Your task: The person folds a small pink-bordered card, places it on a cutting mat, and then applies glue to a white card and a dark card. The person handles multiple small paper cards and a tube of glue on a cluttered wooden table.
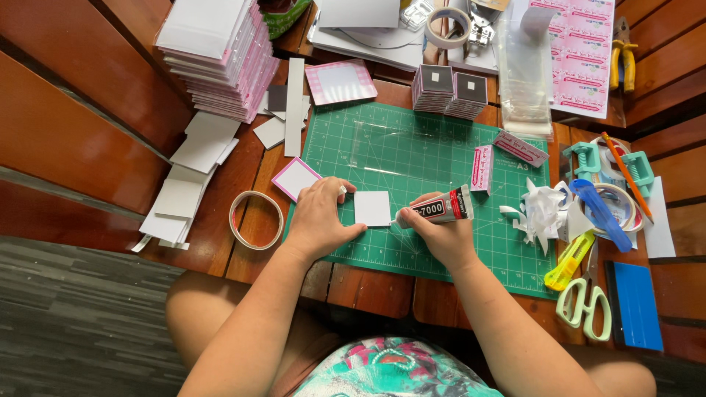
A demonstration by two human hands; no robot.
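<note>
A small white square card point(372, 208) lies on the green cutting mat point(412, 154). My left hand point(321, 217) rests flat at the card's left edge, fingers touching it. My right hand point(440, 231) grips a glue tube point(440, 209) with a red and black label, its nozzle pointing left at the card's right edge. A pink-bordered white square point(295, 179) lies just beyond my left hand at the mat's left edge.
Tape roll point(256, 219) left of the mat. Stacks of pink-edged cards point(220, 55) far left, two dark stacks point(450, 91) beyond the mat. Paper scraps point(543, 211), clamps point(610, 163), yellow cutter point(568, 261), scissors point(585, 298) and a blue pad point(637, 306) on the right.
</note>
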